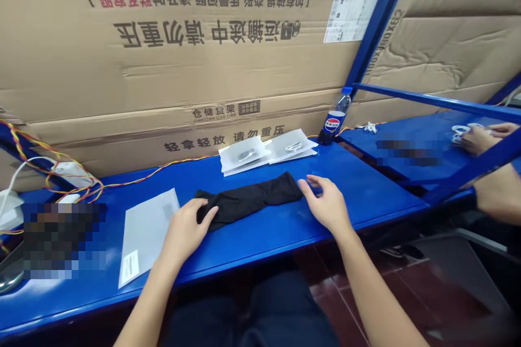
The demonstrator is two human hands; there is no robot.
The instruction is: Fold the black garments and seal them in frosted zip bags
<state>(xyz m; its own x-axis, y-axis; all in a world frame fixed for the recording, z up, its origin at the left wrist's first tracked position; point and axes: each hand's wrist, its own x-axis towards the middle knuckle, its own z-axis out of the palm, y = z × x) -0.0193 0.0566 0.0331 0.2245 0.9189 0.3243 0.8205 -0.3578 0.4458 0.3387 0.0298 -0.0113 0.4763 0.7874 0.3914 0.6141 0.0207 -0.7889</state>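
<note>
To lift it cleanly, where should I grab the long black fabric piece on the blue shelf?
Probably the bunched left end of the long black fabric piece, coming from above with your left hand, which rests there. Its folds stand up enough to pinch, while the right end lies flatter against the blue shelf.

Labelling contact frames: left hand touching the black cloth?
Touching. The head view shows the left hand resting on the near end of the black cloth, its fingers lying over the fabric.
</note>
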